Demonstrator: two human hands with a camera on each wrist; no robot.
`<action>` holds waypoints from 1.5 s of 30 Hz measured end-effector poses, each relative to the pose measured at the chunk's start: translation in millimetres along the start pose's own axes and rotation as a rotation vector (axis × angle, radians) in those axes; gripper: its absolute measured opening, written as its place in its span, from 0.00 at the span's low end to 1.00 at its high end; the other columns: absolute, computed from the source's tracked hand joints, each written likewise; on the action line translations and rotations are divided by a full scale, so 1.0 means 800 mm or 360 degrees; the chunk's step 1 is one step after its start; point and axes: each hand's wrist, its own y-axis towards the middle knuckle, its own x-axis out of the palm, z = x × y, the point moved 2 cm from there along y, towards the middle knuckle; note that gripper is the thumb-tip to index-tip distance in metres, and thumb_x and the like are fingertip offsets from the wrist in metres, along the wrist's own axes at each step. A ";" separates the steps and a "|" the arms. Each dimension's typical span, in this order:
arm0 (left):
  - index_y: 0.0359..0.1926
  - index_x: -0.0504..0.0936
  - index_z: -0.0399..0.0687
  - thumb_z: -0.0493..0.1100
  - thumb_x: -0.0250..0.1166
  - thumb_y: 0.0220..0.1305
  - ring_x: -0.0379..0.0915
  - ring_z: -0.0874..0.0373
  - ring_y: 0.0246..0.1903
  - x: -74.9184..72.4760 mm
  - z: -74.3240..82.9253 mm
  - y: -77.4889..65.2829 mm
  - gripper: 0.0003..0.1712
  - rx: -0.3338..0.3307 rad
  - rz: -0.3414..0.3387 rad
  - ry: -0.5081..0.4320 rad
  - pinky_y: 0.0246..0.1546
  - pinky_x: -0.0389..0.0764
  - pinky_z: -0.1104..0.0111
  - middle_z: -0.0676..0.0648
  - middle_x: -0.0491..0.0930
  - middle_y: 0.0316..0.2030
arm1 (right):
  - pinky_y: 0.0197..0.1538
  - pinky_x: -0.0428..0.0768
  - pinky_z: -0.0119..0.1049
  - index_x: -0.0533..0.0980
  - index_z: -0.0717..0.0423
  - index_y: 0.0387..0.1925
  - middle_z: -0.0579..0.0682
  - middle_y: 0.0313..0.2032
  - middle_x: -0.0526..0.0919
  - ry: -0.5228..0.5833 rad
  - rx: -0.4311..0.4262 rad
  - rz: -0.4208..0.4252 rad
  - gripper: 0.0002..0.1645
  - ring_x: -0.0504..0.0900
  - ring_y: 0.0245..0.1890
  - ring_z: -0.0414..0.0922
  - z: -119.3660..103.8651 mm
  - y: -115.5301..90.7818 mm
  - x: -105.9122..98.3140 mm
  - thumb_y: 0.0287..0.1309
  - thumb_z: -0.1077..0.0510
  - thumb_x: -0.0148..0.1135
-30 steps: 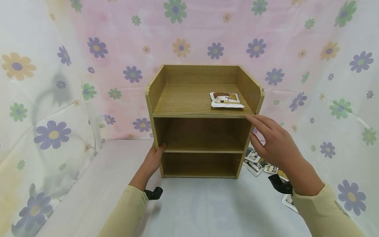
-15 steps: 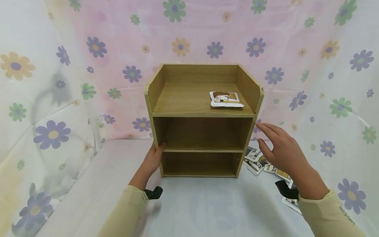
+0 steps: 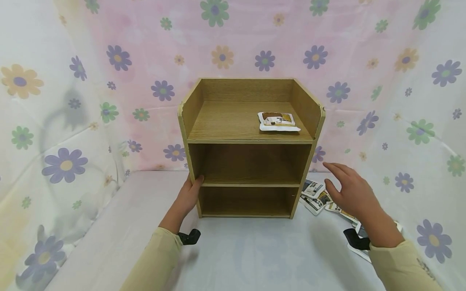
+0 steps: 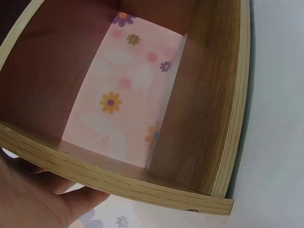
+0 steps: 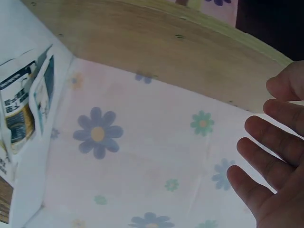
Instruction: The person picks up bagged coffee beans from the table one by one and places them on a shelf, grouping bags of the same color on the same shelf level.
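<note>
A small wooden shelf unit with three levels stands upright on the white surface. My left hand holds its left side panel low down, the thumb over the front edge and the fingers along the outer face. That same hand shows below the panel in the left wrist view. Off the unit's right side, my right hand hovers with spread, slightly bent fingers and nothing in them. One white and brown snack packet lies on the top level, toward the right.
Several similar packets lie in a loose pile on the white surface right of the unit, partly behind my right forearm. A flowered cloth hangs around the back and sides. Black camera mounts sit on both wrists.
My right hand has come off the unit's right front edge and moved right and down, away from the panel. The left hand, the unit and the packet on top stay put.
</note>
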 end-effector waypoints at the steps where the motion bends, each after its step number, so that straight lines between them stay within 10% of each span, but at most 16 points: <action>1: 0.77 0.37 0.54 0.62 0.38 0.74 0.51 0.37 0.72 0.000 0.000 0.000 0.39 0.0001 0.0000 -0.0004 0.69 0.53 0.41 0.38 0.49 0.74 | 0.55 0.73 0.63 0.69 0.60 0.63 0.63 0.57 0.76 0.0002 0.0015 -0.0017 0.29 0.74 0.56 0.64 0.003 -0.001 0.004 0.59 0.60 0.59; 45: 0.77 0.40 0.52 0.61 0.39 0.74 0.55 0.37 0.70 0.002 0.002 -0.003 0.39 -0.0001 0.0050 0.0001 0.69 0.55 0.42 0.36 0.54 0.72 | 0.52 0.75 0.63 0.72 0.57 0.61 0.67 0.60 0.73 0.0016 0.0401 -0.0479 0.28 0.75 0.55 0.67 0.053 -0.040 0.144 0.61 0.53 0.60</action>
